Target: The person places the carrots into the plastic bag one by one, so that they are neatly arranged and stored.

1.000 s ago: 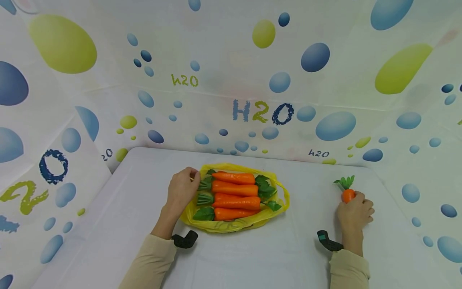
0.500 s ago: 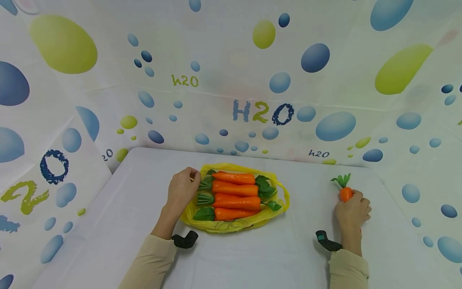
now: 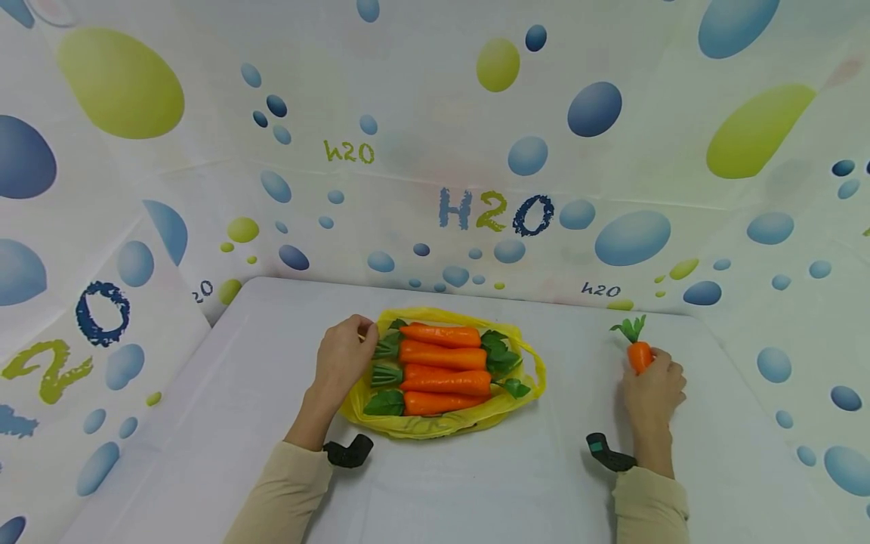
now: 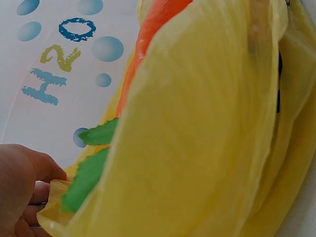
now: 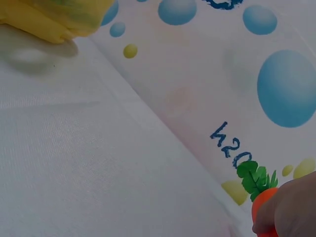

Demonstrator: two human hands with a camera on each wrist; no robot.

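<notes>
A yellow plastic bag (image 3: pixel 435 427) lies spread on the table with several orange carrots (image 3: pixel 445 357) in it, their green tops pointing left and right. At the bag's left edge, my left hand (image 3: pixel 344 355) pinches the thin plastic; the left wrist view shows the bag's edge (image 4: pixel 52 210) between thumb and fingers. Off to the right, my right hand (image 3: pixel 654 389) grips a single carrot (image 3: pixel 639 357) with its leafy top pointing away from me. In the right wrist view that carrot (image 5: pixel 264 202) shows at the lower right corner, its lower part hidden by the hand.
A white cloth covers the table (image 3: pixel 544 483). Behind it rises a backdrop (image 3: pixel 421 91) printed with blue and green drops. The bag's loop handle (image 3: pixel 540 370) sticks out toward the right. A black wrist camera (image 3: pixel 349 451) sits at the left wrist.
My right hand has moved a little left and away from me, carrying the carrot with it. The left hand and the bag have stayed still.
</notes>
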